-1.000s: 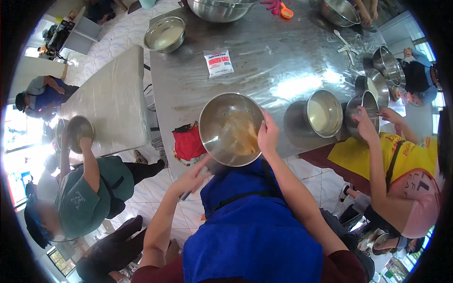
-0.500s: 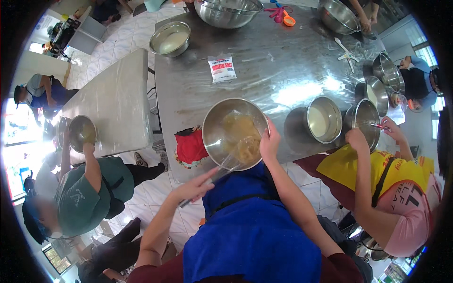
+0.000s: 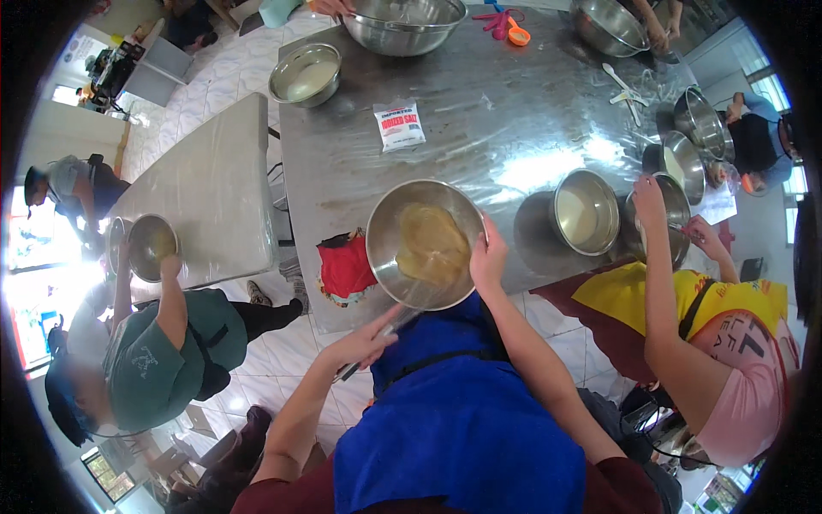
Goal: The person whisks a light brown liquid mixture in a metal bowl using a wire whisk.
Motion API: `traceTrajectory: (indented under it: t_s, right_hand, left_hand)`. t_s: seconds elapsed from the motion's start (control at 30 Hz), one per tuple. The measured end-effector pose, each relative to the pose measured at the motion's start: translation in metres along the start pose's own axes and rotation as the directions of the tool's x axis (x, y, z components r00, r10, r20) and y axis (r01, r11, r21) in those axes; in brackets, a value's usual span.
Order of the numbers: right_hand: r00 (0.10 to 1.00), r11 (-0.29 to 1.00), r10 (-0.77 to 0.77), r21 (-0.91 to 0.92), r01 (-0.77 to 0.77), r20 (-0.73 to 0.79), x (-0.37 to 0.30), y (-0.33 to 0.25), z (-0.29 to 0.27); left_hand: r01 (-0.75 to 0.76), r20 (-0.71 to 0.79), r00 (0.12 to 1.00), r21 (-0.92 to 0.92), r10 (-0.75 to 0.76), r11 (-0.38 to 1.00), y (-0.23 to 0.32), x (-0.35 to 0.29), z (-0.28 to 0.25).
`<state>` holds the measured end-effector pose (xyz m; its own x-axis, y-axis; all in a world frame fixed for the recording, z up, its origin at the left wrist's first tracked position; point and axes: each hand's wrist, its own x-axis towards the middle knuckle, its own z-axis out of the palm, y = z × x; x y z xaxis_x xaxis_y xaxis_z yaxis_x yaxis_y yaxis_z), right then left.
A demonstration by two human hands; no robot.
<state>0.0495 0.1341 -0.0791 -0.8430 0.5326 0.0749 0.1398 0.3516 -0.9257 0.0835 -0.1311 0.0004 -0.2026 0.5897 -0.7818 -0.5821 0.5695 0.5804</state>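
Observation:
A steel mixing bowl (image 3: 384, 224) is tilted towards me at the table's near edge, with a yellow-brown batter (image 3: 432, 244) spread over its bottom. My right hand (image 3: 490, 259) grips the bowl's right rim, thumb near the inside. The fingers of my left hand (image 3: 364, 344) are wrapped round the handle of a whisk (image 3: 402, 319). Its blurred wires reach over the bowl's near rim, by the batter's lower edge. A red cloth (image 3: 347, 264) lies just left of the bowl.
A white salt packet (image 3: 400, 127) lies beyond the bowl. Right of it stands a steel pot of pale liquid (image 3: 585, 214); far left, another bowl of white contents (image 3: 306, 75). Measuring spoons (image 3: 517, 35) lie at the back. Co-workers handle bowls on both sides; one wears a yellow apron (image 3: 621, 295).
The whisk has drawn back towards the bowl's near rim, and the batter has spread into a smoother pool. My left hand has shifted slightly right; my right hand stays on the rim.

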Motion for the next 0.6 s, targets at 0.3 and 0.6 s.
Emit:
traceTrajectory:
  t_s: [0.3,0.6]
  right_hand:
    - [0.985,0.988,-0.151,-0.034,0.148,-0.08,0.001,0.01,0.0]
    - [0.996,0.997,-0.083,0.009,0.083,-0.018,0.002,-0.003,-0.005]
  left_hand:
    - [-0.036,0.08,0.996,0.0,0.036,0.999,0.002,-0.008,-0.002]
    - [-0.047,0.017,0.999,0.077,0.046,0.996,0.008,-0.013,-0.001]
